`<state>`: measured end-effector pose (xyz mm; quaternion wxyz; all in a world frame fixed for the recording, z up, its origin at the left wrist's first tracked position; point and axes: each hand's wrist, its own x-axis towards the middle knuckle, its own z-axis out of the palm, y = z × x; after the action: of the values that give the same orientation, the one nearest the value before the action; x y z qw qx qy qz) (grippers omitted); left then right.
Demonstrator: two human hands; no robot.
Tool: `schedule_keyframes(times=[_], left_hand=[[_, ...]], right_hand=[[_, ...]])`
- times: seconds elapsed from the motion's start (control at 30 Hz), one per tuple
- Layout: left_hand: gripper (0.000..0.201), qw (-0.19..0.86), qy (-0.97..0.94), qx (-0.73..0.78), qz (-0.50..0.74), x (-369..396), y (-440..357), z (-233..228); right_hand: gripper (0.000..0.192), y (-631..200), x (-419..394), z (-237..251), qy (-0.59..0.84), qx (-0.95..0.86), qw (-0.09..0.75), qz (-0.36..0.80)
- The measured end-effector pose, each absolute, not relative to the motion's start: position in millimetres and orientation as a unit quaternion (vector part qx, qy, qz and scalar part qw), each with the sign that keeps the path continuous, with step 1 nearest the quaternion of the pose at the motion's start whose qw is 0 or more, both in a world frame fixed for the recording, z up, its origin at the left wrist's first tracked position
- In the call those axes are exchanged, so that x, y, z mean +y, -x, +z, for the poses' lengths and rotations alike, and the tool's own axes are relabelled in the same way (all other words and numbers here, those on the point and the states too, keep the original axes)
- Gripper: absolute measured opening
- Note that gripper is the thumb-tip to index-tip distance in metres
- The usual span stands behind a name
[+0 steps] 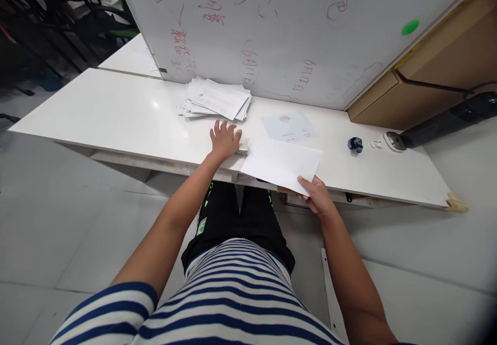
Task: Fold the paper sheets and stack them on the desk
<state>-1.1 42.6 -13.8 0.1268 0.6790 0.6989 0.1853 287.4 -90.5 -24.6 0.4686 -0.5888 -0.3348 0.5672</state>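
My right hand (317, 196) pinches the near right corner of a blank white sheet of paper (281, 162) that lies over the front edge of the white table (116, 122). My left hand (224, 140) rests palm down on the table with fingers spread, covering most of a small metal object (243, 152) that pokes out at its right. Just beyond the left hand lies a loose stack of printed papers (217, 99). A single pale blue printed sheet (288, 126) lies flat behind the white sheet.
A whiteboard (272, 24) with red writing stands along the table's far edge. At the right end lie a dark blue binder clip (354, 144), small white earbuds (375, 144), a round disc (395, 141) and a black tube (450, 119). A brown cabinet (446, 60) stands behind.
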Motion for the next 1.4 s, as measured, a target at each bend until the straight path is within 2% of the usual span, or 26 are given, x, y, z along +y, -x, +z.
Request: schedule_keyframes(times=[0.63, 1.1, 1.4], left_hand=[[0.050, 0.161, -0.691, 0.684, 0.170, 47.4, 4.7, -16.3], [0.044, 0.103, -0.704, 0.685, 0.158, 45.7, -8.0, -21.5], [0.053, 0.162, -0.683, 0.698, 0.141, 49.1, 0.2, -19.0]], right_hand=[[0.039, -266.9, -79.2, -25.6, 0.553, -0.371, 0.430, 0.610], [0.037, -255.2, -82.5, -32.1, 0.568, -0.365, 0.411, 0.612], [0.037, -259.0, -91.0, -32.4, 0.570, -0.380, 0.411, 0.602]])
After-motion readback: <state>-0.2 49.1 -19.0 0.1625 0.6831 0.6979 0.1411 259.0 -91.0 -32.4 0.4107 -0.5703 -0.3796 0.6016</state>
